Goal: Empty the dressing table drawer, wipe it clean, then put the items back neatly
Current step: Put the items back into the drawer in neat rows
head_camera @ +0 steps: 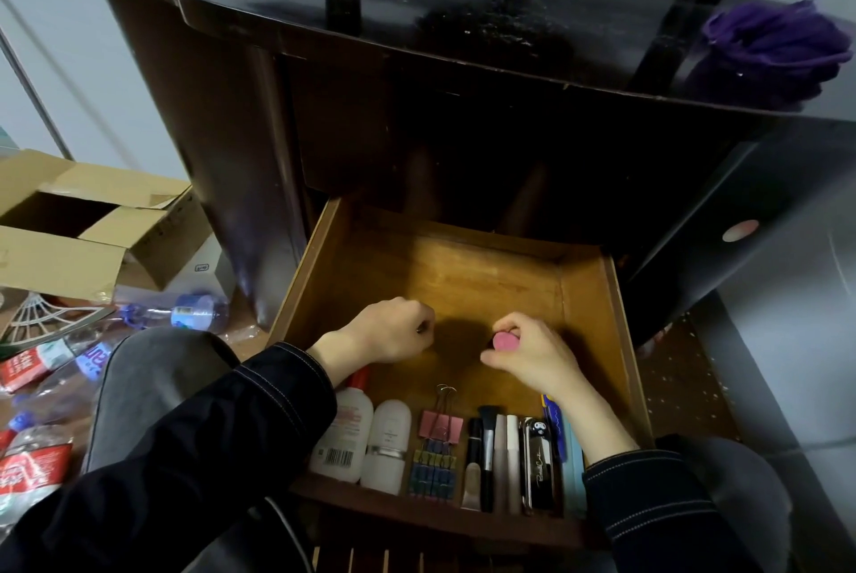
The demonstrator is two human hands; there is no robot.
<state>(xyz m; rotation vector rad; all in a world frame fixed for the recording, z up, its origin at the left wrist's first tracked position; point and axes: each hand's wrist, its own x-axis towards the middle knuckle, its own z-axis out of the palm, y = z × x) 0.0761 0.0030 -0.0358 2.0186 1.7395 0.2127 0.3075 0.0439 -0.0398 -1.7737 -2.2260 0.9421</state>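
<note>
The wooden drawer (468, 269) of the dark dressing table (417, 63) stands pulled out. Along its near edge lie two white bottles (366, 438), a pink binder clip with smaller clips (437, 447), brushes and tubes (493, 461) and a black case (537, 466). My left hand (393, 331) sits in the drawer's middle with fingers curled round a small dark thing that I cannot identify. My right hand (528, 352) holds a small round pink object (504, 341). The far half of the drawer floor is bare.
A purple cloth (773, 49) lies on the table top at the right. On the floor to the left are an open cardboard box (92, 220) and several plastic bottles (185, 313). My knees flank the drawer front.
</note>
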